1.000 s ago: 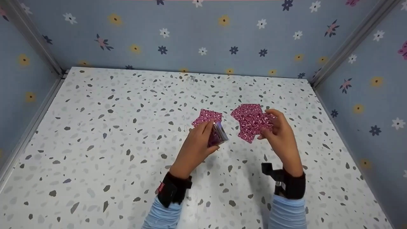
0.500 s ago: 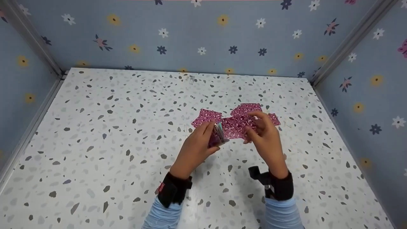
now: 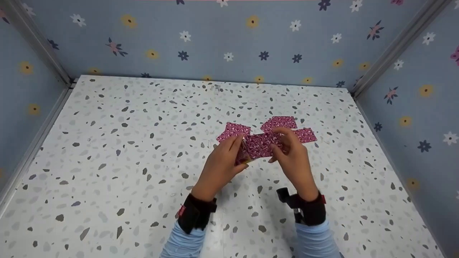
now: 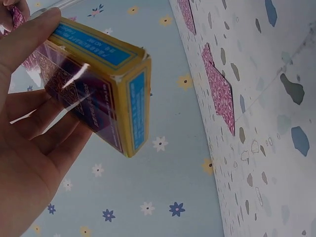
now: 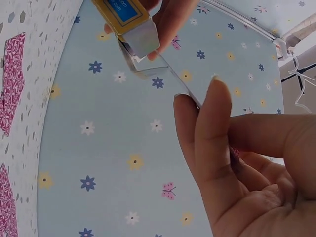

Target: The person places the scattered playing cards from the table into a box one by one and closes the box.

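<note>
My left hand (image 3: pixel 220 163) grips a yellow-edged, dark purple playing card box (image 4: pixel 94 103) between thumb and fingers, held above the table. The box's flap (image 5: pixel 143 39) hangs out at the end facing my right hand (image 3: pixel 296 161). Thumb and fingers of the right hand pinch playing cards (image 3: pixel 260 145) with pink and white patterned backs; how many is hidden. In the right wrist view, these appear edge-on, reaching to the box's open end. Whether their edge is inside the box I cannot tell.
More pink-backed cards lie on the white speckled table (image 3: pixel 125 150): a left group (image 3: pixel 235 130), a back group (image 3: pixel 281 123) and a right one (image 3: pixel 306 135). A blue flowered panel (image 3: pixel 229 39) stands behind the table, with others at both sides.
My right hand has moved left, bringing cards from the right-hand pile up to the box. Cards on the table there are now fewer. The left hand has stayed in place.
</note>
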A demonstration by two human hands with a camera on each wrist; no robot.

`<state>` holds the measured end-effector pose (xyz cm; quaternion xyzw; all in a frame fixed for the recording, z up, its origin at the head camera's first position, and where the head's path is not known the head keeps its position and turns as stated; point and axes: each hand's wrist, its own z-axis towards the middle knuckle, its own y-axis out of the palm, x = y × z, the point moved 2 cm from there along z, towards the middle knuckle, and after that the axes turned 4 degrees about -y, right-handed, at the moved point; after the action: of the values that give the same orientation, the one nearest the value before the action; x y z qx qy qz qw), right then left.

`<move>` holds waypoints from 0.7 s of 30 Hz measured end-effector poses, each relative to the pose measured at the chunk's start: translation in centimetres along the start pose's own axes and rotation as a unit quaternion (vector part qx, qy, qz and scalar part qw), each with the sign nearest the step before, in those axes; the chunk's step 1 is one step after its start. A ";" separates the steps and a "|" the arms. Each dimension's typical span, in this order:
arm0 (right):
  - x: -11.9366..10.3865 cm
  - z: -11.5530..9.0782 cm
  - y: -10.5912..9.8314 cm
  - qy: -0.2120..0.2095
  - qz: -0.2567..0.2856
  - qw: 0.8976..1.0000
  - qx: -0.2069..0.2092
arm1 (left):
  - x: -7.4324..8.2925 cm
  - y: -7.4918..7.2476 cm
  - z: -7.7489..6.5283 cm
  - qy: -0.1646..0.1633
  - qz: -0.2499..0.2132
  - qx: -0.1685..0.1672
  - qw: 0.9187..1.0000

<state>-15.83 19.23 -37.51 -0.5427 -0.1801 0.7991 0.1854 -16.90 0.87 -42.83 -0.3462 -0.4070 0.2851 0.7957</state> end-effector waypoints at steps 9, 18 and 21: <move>0.2 0.0 0.3 0.004 -0.001 1.000 -0.021 | 0.2 -0.1 0.0 0.021 0.007 0.014 1.000; 0.1 0.1 0.7 -0.011 -0.045 0.999 -0.026 | 0.3 0.0 0.0 0.028 0.012 -0.001 1.000; 0.1 0.2 0.9 -0.035 -0.086 0.995 -0.026 | 0.3 0.1 0.0 0.032 0.011 -0.002 0.999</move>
<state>-16.12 18.45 -37.98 -0.5014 -0.2530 0.7940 0.2325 -16.79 1.20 -42.76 -0.3611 -0.3777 0.2820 0.8046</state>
